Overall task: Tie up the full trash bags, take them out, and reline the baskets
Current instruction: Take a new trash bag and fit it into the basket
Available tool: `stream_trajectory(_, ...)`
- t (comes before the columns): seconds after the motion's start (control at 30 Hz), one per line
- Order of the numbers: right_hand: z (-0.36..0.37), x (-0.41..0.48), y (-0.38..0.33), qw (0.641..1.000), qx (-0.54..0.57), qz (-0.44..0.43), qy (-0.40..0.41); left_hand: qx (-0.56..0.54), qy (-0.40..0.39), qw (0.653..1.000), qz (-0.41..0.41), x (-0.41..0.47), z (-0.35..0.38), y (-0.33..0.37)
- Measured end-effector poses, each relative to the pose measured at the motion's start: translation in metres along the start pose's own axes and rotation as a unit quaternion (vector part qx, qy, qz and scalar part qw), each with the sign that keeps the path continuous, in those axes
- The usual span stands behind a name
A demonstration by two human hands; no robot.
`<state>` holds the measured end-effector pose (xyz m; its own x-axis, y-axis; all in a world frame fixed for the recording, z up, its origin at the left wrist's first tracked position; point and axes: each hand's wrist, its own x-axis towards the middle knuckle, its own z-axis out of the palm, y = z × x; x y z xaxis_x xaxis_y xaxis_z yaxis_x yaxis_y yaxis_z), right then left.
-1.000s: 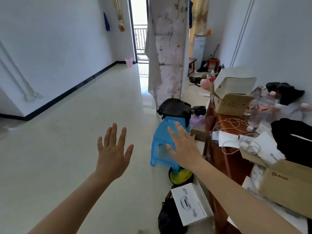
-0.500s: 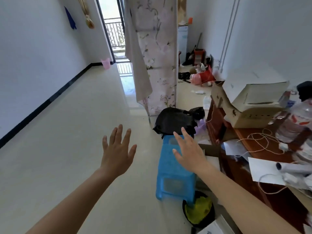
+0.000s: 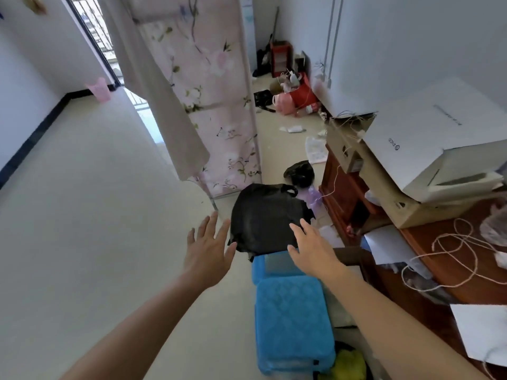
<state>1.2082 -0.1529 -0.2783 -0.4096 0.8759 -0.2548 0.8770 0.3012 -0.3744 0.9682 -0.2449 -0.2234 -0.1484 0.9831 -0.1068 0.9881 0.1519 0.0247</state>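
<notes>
Blue plastic stool (image 3: 290, 322) stands nearest, low in the middle, with a black basket holding yellow waste (image 3: 349, 363) just right of it. Above the stool both hands are spread and empty: the left hand (image 3: 209, 255) just left of the black trash bag (image 3: 263, 215), the right hand (image 3: 311, 249) at its near right edge. A smaller black bag (image 3: 299, 174) lies farther, and a pink basket (image 3: 98, 89) stands far left.

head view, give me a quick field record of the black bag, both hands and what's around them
black bag: bulging, sits at the far end of the blue stool
left hand: open, fingers spread, empty, left of the bag
right hand: open, empty, fingertips at the bag's right edge; contact unclear
small black bag: on floor beyond
wooden table: right, holds boxes and string
</notes>
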Motion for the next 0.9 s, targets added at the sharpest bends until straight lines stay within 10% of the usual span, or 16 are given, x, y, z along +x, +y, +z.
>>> stream_trajectory(0.5,0.129,0.283,0.019,0.944,0.109,0.29,-0.117,0.018,-0.221,0.955,0.199,0.379,0.191,-0.102)
stream_trajectory(0.9,0.268,0.355,0.037,0.901,0.127,0.404,-0.092,0.003,-0.243,0.922,0.302,0.463,0.359,-0.072)
